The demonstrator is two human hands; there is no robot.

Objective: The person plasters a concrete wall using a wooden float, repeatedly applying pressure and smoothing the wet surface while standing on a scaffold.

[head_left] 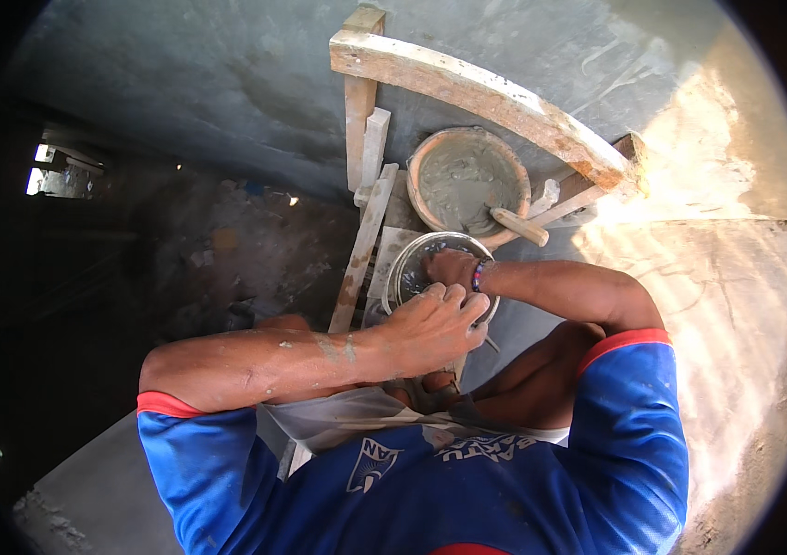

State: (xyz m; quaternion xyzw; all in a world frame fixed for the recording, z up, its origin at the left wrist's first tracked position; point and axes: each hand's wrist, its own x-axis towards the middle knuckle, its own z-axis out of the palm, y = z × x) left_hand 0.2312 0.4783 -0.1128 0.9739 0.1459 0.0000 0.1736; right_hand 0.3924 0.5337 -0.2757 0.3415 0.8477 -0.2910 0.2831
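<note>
A round pale bucket [392, 289] stands between my knees. My right hand [452, 268] reaches down inside it, its fingers hidden from sight, with a beaded bracelet [479, 275] at the wrist. At the bucket's near side, my left hand [438, 324] is closed, knuckles up and fingers bent over the rim. Grey spots mark the left forearm. Just beyond the bucket sits an orange-brown bowl [417, 190] of wet grey mortar [467, 180]. A tool with a wooden handle [518, 226] rests across that bowl's right edge, its far end sunk in the mortar.
A wooden frame with a curved top rail [477, 88] and an upright post [359, 129] surrounds the bowl's far side. A slanting wooden slat [363, 250] runs left of the bucket. Behind rises a grey wall [227, 83]. A dark lower area [218, 250] lies at the left.
</note>
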